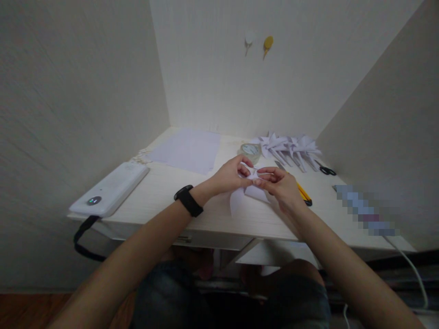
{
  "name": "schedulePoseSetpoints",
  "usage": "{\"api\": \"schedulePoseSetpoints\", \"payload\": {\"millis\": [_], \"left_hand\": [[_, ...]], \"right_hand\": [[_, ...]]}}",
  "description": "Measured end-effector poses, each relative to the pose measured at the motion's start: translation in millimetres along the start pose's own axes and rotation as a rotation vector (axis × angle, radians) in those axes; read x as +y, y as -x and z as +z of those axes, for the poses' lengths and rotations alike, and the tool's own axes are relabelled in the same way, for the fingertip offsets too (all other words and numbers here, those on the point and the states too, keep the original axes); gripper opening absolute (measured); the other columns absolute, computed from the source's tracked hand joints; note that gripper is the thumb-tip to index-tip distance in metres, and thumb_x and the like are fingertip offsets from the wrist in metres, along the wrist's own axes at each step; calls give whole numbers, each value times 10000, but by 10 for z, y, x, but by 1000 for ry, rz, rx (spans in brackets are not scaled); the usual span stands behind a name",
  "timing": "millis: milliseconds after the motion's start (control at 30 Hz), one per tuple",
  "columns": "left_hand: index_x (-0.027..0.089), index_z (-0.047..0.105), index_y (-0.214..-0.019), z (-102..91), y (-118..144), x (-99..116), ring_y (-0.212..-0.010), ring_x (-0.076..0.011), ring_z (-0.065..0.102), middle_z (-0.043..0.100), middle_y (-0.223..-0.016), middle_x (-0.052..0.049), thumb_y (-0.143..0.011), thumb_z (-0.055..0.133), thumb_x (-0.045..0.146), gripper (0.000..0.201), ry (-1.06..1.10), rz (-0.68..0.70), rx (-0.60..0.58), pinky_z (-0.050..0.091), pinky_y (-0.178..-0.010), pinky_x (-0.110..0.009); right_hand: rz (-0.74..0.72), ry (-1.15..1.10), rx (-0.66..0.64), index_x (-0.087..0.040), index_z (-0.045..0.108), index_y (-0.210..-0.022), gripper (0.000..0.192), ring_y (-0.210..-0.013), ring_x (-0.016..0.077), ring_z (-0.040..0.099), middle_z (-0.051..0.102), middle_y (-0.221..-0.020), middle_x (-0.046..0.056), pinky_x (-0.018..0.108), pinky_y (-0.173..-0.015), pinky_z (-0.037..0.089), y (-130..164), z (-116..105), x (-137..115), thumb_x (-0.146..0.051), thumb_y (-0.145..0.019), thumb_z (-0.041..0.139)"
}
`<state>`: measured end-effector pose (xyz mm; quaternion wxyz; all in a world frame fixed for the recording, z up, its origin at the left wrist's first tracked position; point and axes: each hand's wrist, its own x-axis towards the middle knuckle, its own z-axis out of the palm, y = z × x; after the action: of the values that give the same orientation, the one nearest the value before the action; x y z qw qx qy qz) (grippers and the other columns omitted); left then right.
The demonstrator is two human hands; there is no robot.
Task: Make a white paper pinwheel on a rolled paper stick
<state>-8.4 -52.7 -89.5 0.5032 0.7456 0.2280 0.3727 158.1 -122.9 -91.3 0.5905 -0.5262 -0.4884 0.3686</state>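
Observation:
My left hand [233, 174], with a black watch on its wrist, pinches a piece of white paper [255, 193] from the left. From the right, my right hand [281, 183] grips the same paper, and the fingertips of both hands meet at its middle. Loose flaps of the paper hang below my fingers, just over the tabletop; its exact folds are hidden. Right behind the hands stands a roll of clear tape [250, 149]. A yellow utility knife [303, 191] lies beside my right hand, partly covered by it.
Several white paper pinwheels [291, 145] lie at the back right, near black-handled scissors [327, 171]. White sheets [188, 148] spread at the back left. A white power bank [111, 189] with a black strap sits at the left edge. A blurred-out object [363, 208] with a cable lies right.

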Motion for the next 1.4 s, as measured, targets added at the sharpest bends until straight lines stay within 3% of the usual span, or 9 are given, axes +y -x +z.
{"api": "schedulePoseSetpoints", "payload": {"millis": [367,633,867,1067,1267,1400], "left_hand": [[157,520,-907,17,-10,15,-631,-82,556,587,-673,57,-668,757,112,340,100,-7,37,386,-619,-224],[151,535,-894,21,-19,0,-641,-87,563,597,-672,48,-675,747,91,310,91,-40,51,405,-638,-232],[149,539,-889,12,-8,47,-644,-97,580,607,-666,42,-652,725,43,320,150,-95,76,426,-669,-246],[152,533,-889,9,-7,52,-657,-102,590,623,-675,37,-661,728,52,316,152,-76,59,415,-669,-247],[148,537,-895,3,-19,16,-641,-92,589,621,-653,48,-657,698,26,312,182,-84,77,428,-683,-252],[149,539,-899,1,-9,42,-644,-97,591,624,-658,43,-652,703,51,312,178,-84,68,420,-672,-248]], "right_hand": [[5,-44,132,-167,680,-857,535,-512,127,568,706,-646,21,237,-452,368,46,126,5,-408,-442,916],[1,-63,151,-159,688,-818,498,-498,114,540,669,-604,3,250,-483,404,41,152,16,-391,-442,918],[-92,40,131,-175,699,-785,457,-660,160,625,704,-735,41,285,-612,487,45,84,82,-393,-451,921],[30,-11,172,-169,677,-849,568,-553,134,576,693,-691,34,243,-471,415,109,111,-34,-436,-409,915],[16,6,137,-173,670,-898,634,-571,122,565,698,-798,46,223,-453,370,138,135,-47,-392,-362,930],[21,-27,151,-179,664,-891,623,-563,116,557,681,-754,24,215,-452,358,147,144,-28,-376,-365,932]]}}
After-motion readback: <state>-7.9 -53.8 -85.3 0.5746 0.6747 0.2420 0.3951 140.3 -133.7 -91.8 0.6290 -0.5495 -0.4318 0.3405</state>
